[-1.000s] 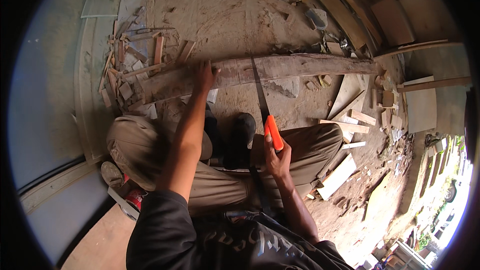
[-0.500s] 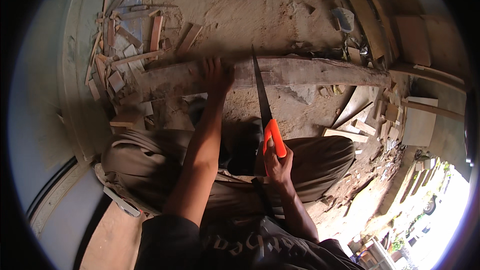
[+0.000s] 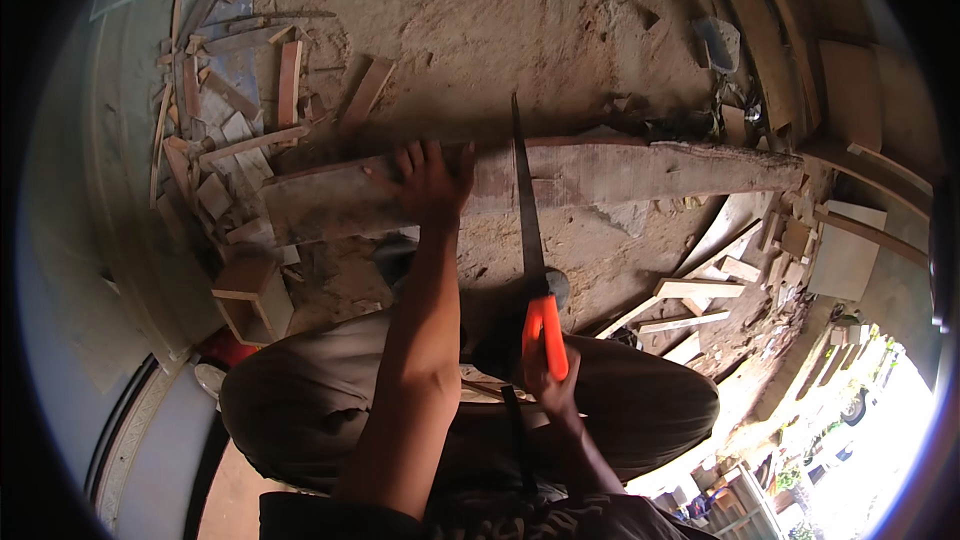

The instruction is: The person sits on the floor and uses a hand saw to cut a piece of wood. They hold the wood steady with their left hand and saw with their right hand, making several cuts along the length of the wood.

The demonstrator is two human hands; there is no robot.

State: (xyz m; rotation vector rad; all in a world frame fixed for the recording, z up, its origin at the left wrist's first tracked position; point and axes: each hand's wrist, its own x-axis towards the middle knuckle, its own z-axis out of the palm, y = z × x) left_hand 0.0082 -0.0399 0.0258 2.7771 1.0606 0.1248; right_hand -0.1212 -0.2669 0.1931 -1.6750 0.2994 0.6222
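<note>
A long weathered wooden plank lies across the ground in front of me. My left hand rests on it left of the middle, palm down with fingers spread. In my right hand is the orange handle of a handsaw, fingers wrapped round it. The saw's dark blade points away from me and crosses the plank just right of my left hand, its tip showing past the far edge. I cannot tell how deep the teeth sit in the wood.
Wood offcuts are heaped at the left, near a small wooden box frame. More scrap pieces lie at the right, with long boards behind them. My bent knees flank the saw.
The saw handle has come back toward me, farther from the plank. My left hand stays on the plank, its fingers now sharper and spread. The whole view has shifted a little.
</note>
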